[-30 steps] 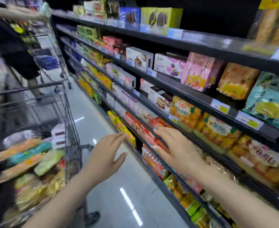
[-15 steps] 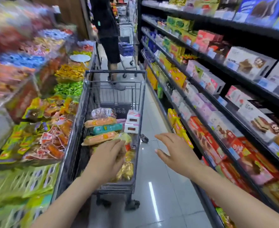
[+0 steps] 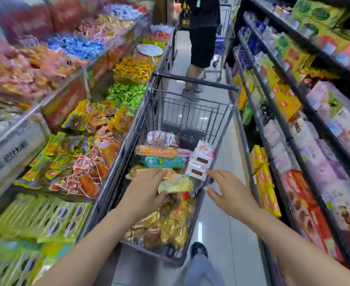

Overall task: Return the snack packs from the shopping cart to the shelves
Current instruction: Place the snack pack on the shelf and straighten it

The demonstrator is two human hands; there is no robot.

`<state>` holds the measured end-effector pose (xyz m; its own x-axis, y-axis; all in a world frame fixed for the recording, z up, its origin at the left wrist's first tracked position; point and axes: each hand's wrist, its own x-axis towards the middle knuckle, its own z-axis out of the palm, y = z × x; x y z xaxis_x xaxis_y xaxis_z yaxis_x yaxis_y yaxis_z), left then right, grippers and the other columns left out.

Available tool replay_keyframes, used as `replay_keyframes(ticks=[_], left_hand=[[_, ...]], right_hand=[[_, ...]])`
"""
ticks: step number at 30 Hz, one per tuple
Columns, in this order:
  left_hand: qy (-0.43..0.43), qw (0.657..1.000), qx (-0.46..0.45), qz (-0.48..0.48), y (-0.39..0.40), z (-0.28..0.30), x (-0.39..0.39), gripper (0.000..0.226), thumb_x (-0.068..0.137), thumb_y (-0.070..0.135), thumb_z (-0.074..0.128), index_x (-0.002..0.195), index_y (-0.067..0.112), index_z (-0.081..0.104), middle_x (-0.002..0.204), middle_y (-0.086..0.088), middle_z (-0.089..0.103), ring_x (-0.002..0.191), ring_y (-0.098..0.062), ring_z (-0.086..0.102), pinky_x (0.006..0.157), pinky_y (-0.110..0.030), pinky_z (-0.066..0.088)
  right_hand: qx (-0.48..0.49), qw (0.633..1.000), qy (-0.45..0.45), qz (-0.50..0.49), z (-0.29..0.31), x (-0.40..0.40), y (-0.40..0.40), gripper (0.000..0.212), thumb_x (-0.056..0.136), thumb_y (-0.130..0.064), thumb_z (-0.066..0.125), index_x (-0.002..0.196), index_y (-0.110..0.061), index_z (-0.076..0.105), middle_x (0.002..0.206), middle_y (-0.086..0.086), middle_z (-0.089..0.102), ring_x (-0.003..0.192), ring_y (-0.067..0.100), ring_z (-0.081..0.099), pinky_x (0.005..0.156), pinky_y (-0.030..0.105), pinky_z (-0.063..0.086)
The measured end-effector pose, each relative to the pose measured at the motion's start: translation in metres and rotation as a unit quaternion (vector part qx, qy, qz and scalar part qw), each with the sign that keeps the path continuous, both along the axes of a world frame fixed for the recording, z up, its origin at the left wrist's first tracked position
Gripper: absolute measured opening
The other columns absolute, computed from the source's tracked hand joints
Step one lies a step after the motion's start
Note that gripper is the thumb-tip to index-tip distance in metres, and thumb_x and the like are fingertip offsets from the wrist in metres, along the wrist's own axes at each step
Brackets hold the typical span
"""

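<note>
Yellow snack pack (image 3: pixel 176 183) between hands, in cart (image 3: pixel 192 93).

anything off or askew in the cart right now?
Nothing is spilled or damaged. The snack packs lie jumbled in the shopping cart, with two white boxes leaning against its right wall. The left hand reaches onto the pile; the right hand hovers open.

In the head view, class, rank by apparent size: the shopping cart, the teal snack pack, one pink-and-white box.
1. shopping cart
2. teal snack pack
3. pink-and-white box, which looks clearly smaller, though all three lie at different depths.
</note>
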<state>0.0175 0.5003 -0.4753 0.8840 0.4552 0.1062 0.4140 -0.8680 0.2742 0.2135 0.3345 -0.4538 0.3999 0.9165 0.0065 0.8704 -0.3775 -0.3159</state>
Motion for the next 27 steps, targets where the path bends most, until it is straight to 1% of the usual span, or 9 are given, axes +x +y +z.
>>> replay_keyframes(ticks=[5,8,11,14,17,20,22,24,27], left_hand=[[0.046,0.998,-0.039,0.036,0.026,-0.017,0.073,0.061,0.096,0.041,0.052,0.149,0.019,0.031,0.150,0.000,0.039,0.137,-0.020,0.036,0.111,-0.035,0.030],[0.068,0.994,-0.071,0.042,0.041,-0.025,0.117,0.060,0.097,0.039,0.052,0.149,0.019,0.031,0.151,0.000,0.039,0.138,-0.020,0.035,0.113,-0.034,0.028],[0.096,0.991,-0.084,0.046,0.059,-0.035,0.158,0.058,0.098,0.038,0.050,0.149,0.018,0.031,0.151,-0.001,0.038,0.138,-0.021,0.035,0.113,-0.035,0.029],[0.122,0.984,-0.110,0.066,0.075,-0.051,0.197,0.056,0.097,0.037,0.051,0.146,0.015,0.036,0.146,-0.004,0.043,0.134,-0.025,0.039,0.110,-0.037,0.032],[0.139,0.978,-0.135,0.074,0.087,-0.072,0.230,0.049,0.093,0.034,0.052,0.135,0.009,0.048,0.135,-0.010,0.052,0.125,-0.030,0.047,0.100,-0.036,0.037],[0.144,0.973,-0.162,0.075,0.096,-0.098,0.257,0.048,0.092,0.031,0.055,0.136,0.013,0.049,0.134,-0.009,0.054,0.125,-0.029,0.046,0.101,-0.036,0.036],[0.153,0.969,-0.179,0.080,0.100,-0.117,0.273,0.052,0.093,0.032,0.055,0.141,0.018,0.043,0.138,-0.007,0.051,0.128,-0.027,0.044,0.102,-0.034,0.033],[0.169,0.959,-0.206,0.095,0.102,-0.135,0.285,0.058,0.095,0.034,0.053,0.147,0.018,0.035,0.144,-0.006,0.045,0.132,-0.026,0.040,0.104,-0.033,0.033],[0.196,0.946,-0.237,0.106,0.100,-0.156,0.302,0.064,0.098,0.037,0.048,0.153,0.020,0.022,0.148,-0.010,0.039,0.133,-0.029,0.038,0.104,-0.039,0.039]], right_hand=[[-0.043,0.999,0.022,0.009,-0.028,0.083,0.044,0.048,0.096,-0.040,0.049,0.141,-0.025,0.039,0.136,-0.007,0.048,0.125,0.013,0.042,0.096,0.029,0.041],[-0.063,0.997,0.047,0.022,-0.046,0.133,0.070,0.048,0.095,-0.037,0.051,0.140,-0.022,0.042,0.131,-0.002,0.053,0.121,0.017,0.046,0.095,0.030,0.041],[-0.086,0.994,0.046,0.045,-0.064,0.178,0.097,0.047,0.095,-0.036,0.051,0.138,-0.018,0.044,0.130,0.001,0.053,0.121,0.019,0.046,0.094,0.030,0.039],[-0.098,0.992,0.044,0.068,-0.084,0.217,0.121,0.046,0.094,-0.033,0.051,0.137,-0.017,0.046,0.130,0.003,0.054,0.120,0.021,0.046,0.096,0.030,0.038],[-0.119,0.988,0.041,0.089,-0.102,0.244,0.138,0.047,0.094,-0.028,0.051,0.138,-0.014,0.045,0.130,0.005,0.053,0.122,0.024,0.045,0.100,0.032,0.038],[-0.124,0.984,0.028,0.122,-0.119,0.264,0.148,0.047,0.091,-0.028,0.055,0.134,-0.011,0.050,0.128,0.009,0.054,0.122,0.028,0.047,0.101,0.036,0.040],[-0.145,0.979,0.013,0.142,-0.127,0.274,0.150,0.049,0.092,-0.031,0.053,0.137,-0.012,0.047,0.139,0.009,0.048,0.131,0.027,0.039,0.107,0.038,0.035],[-0.162,0.976,0.013,0.144,-0.134,0.282,0.149,0.051,0.095,-0.034,0.049,0.141,-0.014,0.042,0.150,0.007,0.036,0.141,0.024,0.026,0.113,0.036,0.026],[-0.176,0.973,0.024,0.149,-0.141,0.289,0.145,0.056,0.097,-0.035,0.047,0.147,-0.016,0.031,0.157,0.006,0.022,0.147,0.022,0.012,0.118,0.036,0.015]])
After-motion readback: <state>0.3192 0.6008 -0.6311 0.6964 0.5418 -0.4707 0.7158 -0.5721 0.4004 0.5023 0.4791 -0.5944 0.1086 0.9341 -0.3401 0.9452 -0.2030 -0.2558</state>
